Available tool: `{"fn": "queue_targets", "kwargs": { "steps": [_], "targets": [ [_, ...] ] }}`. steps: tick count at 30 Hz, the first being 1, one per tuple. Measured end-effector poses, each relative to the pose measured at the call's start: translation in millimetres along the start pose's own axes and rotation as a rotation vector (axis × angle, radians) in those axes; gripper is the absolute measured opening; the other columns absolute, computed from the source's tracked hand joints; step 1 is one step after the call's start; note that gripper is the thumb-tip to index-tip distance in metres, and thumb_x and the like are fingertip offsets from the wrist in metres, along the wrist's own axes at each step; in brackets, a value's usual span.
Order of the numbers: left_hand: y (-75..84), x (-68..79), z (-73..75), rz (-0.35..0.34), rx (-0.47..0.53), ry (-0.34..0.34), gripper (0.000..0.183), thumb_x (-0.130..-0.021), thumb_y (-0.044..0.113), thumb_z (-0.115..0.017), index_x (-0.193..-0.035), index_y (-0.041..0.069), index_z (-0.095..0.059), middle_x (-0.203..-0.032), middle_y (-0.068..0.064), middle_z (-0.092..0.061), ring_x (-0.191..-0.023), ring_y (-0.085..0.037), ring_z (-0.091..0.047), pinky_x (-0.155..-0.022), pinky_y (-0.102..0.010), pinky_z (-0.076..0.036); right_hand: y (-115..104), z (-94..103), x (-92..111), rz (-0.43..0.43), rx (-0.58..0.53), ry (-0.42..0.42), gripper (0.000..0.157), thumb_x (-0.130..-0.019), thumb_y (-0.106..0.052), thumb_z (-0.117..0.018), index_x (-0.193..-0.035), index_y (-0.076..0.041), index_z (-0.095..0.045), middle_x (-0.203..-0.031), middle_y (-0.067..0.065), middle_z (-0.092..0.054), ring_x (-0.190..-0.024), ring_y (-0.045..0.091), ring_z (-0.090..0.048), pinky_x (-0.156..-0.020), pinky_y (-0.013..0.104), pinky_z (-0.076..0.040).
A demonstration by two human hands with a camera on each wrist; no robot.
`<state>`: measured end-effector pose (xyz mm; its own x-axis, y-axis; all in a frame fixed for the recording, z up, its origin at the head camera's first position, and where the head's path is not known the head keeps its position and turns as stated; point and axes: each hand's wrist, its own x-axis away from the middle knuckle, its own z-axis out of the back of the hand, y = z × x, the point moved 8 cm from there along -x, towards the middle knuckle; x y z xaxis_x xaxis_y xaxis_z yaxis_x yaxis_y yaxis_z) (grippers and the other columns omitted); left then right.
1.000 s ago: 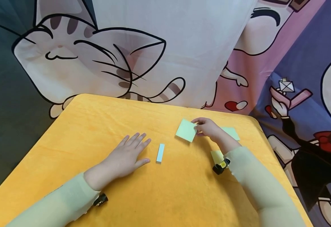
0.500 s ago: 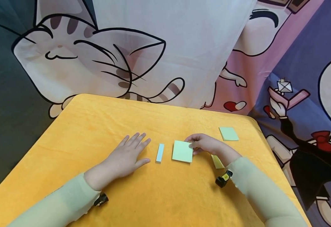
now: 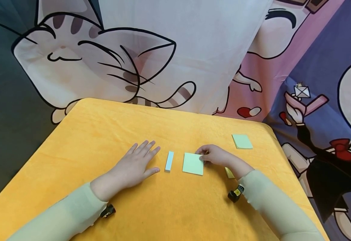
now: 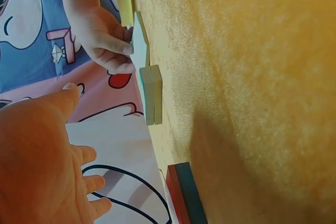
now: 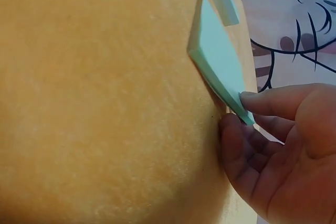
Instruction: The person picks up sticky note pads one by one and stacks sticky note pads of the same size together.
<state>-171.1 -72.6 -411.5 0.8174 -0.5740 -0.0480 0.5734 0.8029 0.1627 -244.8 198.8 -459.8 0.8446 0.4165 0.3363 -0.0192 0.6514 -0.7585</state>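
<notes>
My right hand (image 3: 214,155) pinches the near-right edge of a pale green sticky note pad (image 3: 192,164) between thumb and fingers. The pad lies low at the tabletop, its far end touching or nearly touching the cloth in the right wrist view. My left hand (image 3: 134,164) is spread with straight fingers, holding nothing, left of a narrow light-blue block (image 3: 169,162). That block stands between my left hand and the pad. A red and dark green block (image 4: 184,192) shows beneath my left hand in the left wrist view; the head view hides it.
A second pale green pad (image 3: 242,141) lies at the back right of the yellow-covered table (image 3: 163,207). A yellow pad (image 3: 229,173) is mostly hidden under my right forearm. A cartoon-printed curtain (image 3: 193,50) hangs behind the table.
My right hand has brought the green pad toward me and slightly left, lowering and straightening it beside the light-blue block. My left hand has stayed in place.
</notes>
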Motion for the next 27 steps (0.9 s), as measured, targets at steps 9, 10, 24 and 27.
{"fn": "queue_targets", "kwargs": {
  "steps": [9,10,24,27],
  "targets": [
    [-0.8,-2.0,-2.6,0.014,0.024,-0.011,0.076,-0.099,0.061,-0.044,-0.158,0.017,-0.026,-0.164,-0.01,-0.018,-0.15,-0.032,-0.012,-0.118,-0.054,-0.01,-7.5,2.5,2.1,0.053,0.224,0.053,0.017,-0.095,-0.009,-0.064,-0.112,-0.006,-0.069,-0.105,0.005,-0.063,-0.094,0.019,-0.053,-0.085,0.038,-0.044],
    [-0.5,-2.5,-2.7,0.013,0.03,-0.009,0.076,-0.098,0.06,-0.045,-0.158,0.017,-0.026,-0.164,-0.011,-0.018,-0.15,-0.033,-0.012,-0.118,-0.055,-0.01,-8.0,2.5,2.5,0.055,0.229,0.053,0.017,-0.095,-0.009,-0.064,-0.112,-0.006,-0.069,-0.105,0.006,-0.063,-0.094,0.02,-0.053,-0.086,0.039,-0.044],
    [26.8,-37.5,-5.2,-0.04,0.064,0.022,0.066,-0.095,0.056,-0.056,-0.146,0.015,-0.05,-0.144,-0.006,-0.05,-0.137,-0.029,-0.039,-0.115,-0.047,-0.024,-6.5,4.7,5.1,0.039,0.258,0.08,0.018,-0.096,-0.012,-0.063,-0.112,-0.007,-0.069,-0.101,0.004,-0.062,-0.09,0.019,-0.052,-0.082,0.037,-0.043],
    [36.5,-50.5,-6.3,-0.049,0.064,0.005,0.058,-0.095,0.052,-0.059,-0.14,0.015,-0.055,-0.135,-0.004,-0.057,-0.131,-0.027,-0.046,-0.11,-0.046,-0.03,-5.3,4.1,4.4,0.036,0.263,0.085,0.018,-0.096,-0.013,-0.064,-0.112,-0.007,-0.069,-0.1,0.004,-0.061,-0.088,0.019,-0.051,-0.08,0.036,-0.042]
  ]
}}
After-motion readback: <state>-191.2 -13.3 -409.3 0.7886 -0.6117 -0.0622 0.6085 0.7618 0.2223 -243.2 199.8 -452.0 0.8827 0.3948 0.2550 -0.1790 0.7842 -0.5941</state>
